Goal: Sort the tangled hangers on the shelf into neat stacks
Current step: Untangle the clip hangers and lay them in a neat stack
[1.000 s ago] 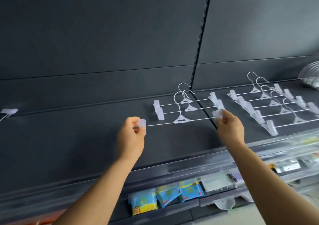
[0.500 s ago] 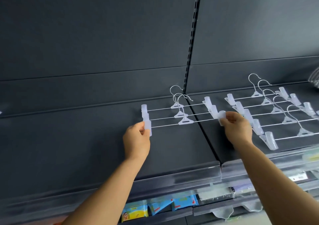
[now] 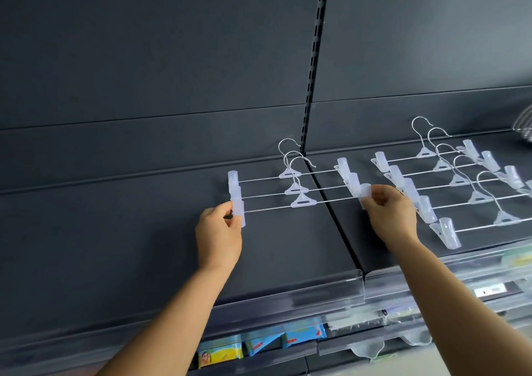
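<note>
Three clear clip hangers with metal bars and hooks lie in a row on the dark shelf (image 3: 115,246). I hold the nearest hanger (image 3: 303,202) at both ends. My left hand (image 3: 220,233) pinches its left clip and my right hand (image 3: 388,213) pinches its right clip. Its bar lies just in front of the two other hangers (image 3: 293,179), and the left clips line up. Further right, a second group of several hangers (image 3: 460,185) lies spread on the shelf.
A slotted upright (image 3: 315,58) splits the dark back panel. Clear plastic strips (image 3: 316,292) edge the shelf front. Below hang blue packets (image 3: 288,341) and a yellow packet (image 3: 220,354). A wire object (image 3: 525,126) shows at the far right edge.
Both hands have carried the held hanger away from me and down onto the shelf, right up against the two lying hangers. The camera has shifted so that everything sits further right.
</note>
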A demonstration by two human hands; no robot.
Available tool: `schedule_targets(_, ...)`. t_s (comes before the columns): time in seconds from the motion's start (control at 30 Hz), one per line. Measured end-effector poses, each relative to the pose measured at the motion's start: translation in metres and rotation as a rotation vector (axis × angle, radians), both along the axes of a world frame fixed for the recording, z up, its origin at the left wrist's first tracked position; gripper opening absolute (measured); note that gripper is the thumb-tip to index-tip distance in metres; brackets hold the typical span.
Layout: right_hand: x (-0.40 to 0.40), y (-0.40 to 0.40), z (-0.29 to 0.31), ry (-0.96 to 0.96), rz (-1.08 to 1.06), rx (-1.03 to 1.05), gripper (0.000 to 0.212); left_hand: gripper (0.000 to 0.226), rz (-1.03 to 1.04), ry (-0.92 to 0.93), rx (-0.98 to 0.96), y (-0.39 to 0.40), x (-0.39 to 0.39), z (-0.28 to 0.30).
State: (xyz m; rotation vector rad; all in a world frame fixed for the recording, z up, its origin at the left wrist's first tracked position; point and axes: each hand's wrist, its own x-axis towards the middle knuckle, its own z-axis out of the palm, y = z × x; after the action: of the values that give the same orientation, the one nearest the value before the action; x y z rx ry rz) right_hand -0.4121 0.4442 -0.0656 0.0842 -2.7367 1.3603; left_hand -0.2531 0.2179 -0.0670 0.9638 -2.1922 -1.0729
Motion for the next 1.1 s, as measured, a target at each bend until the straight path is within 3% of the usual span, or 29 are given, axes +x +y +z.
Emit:
schedule_targets(0.33,-0.0001,-0.0002,-0.0013,0.005,0.040,0.047,0.031,0.018,-0.023,-0.074,-0.092,-0.0007,-0.0015,-0.0028)
schedule_targets(0.63,0.0003,0.0003,-0.0014,0.058,0.091,0.100,0.022,0.019,-0.028,-0.117,-0.122,0.0012,-0.0029,-0.0061)
schedule_targets(0.9,-0.0009,-0.0006,-0.0035,0.071,0.091,0.184,0.040,0.013,-0.043,-0.143,-0.153,0.0022,-0.0043,-0.0068)
schedule_targets(1.1,-0.0010,-0.0001,-0.0044,0.089,0.107,0.216,0.032,0.010,-0.053,-0.145,-0.154,0.0032,-0.0033,-0.0056)
